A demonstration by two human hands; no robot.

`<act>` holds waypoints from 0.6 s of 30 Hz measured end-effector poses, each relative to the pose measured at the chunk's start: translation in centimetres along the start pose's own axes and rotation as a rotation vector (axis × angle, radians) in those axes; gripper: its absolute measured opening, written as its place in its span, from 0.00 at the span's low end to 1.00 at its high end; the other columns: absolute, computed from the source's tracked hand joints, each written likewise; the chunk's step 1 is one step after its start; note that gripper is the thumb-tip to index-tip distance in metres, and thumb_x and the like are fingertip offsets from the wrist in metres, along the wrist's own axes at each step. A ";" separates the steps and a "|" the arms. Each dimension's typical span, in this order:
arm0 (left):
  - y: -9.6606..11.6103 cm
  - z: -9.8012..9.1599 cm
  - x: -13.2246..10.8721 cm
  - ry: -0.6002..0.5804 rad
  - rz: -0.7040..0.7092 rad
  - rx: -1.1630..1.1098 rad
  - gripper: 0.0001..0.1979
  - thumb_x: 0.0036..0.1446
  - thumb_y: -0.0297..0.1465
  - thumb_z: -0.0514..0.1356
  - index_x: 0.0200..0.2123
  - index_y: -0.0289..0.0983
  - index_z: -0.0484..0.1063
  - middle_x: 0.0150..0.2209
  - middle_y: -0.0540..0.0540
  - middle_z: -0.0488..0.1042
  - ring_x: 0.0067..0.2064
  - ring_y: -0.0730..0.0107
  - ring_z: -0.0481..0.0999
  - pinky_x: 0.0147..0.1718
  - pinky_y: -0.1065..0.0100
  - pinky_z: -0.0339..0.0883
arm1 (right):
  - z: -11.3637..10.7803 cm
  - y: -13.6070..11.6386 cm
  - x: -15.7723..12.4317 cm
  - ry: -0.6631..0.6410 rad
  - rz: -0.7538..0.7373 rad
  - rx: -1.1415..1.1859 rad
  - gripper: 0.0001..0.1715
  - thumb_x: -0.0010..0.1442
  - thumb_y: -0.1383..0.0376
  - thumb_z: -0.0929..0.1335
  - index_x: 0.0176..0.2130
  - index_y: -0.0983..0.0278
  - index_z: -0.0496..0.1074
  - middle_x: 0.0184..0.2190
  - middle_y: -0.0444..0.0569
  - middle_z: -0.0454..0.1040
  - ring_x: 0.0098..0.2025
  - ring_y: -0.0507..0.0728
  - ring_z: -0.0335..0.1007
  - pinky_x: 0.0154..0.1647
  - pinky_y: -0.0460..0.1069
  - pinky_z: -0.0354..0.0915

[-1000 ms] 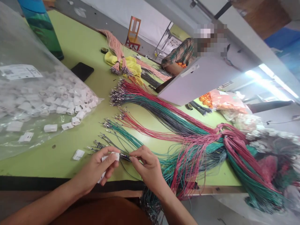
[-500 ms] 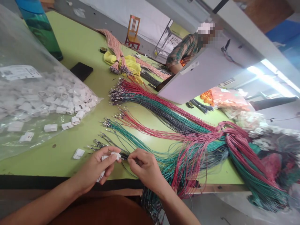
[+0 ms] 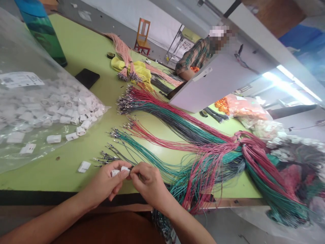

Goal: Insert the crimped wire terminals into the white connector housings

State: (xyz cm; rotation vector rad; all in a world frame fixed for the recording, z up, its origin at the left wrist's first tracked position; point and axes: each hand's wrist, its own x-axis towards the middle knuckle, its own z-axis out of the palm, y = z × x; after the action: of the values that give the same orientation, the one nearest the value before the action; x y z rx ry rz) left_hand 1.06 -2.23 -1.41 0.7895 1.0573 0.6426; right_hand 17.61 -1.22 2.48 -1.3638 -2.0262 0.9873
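Between the thumb and fingers of my left hand (image 3: pixel 108 183) are white plastic connector housings (image 3: pixel 124 169). My right hand (image 3: pixel 147 181) is pinched at the open side of the front housing, its fingertips close against my left fingers. A thin dark wire seems to be in that pinch, mostly hidden by the fingers. Just beyond my hands lie black wires (image 3: pixel 108 156) with metal terminals, then green wires (image 3: pixel 137 145) and red wires (image 3: pixel 147 134). One loose white housing (image 3: pixel 84 166) rests on the table to the left of my left hand.
A clear plastic bag (image 3: pixel 50 112) of white housings covers the left side. Behind it are a phone (image 3: pixel 87 78) and a bottle (image 3: pixel 43 34). Thick wire bundles (image 3: pixel 182 122) stretch across the green table (image 3: pixel 76 34). A person (image 3: pixel 194 56) sits behind a pale panel (image 3: pixel 203 88).
My right hand has moved left, closing the gap to the housing in my left hand. A white housing seen below my left fingers before is now hidden. The view has shifted slightly.
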 end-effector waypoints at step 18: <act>0.6 -0.1 -0.2 -0.060 -0.044 -0.092 0.17 0.55 0.44 0.57 0.42 0.37 0.67 0.27 0.53 0.70 0.15 0.83 0.56 0.09 0.80 0.51 | -3.3 3.1 0.9 0.193 0.064 -0.284 0.08 0.53 0.74 0.62 0.26 0.63 0.66 0.24 0.45 0.68 0.27 0.52 0.64 0.32 0.46 0.62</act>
State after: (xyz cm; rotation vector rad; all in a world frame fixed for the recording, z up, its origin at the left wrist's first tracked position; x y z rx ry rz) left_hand 0.85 -1.99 -0.89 0.7000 0.9813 0.6224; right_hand 21.43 1.32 2.00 -1.6113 -2.0413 0.5821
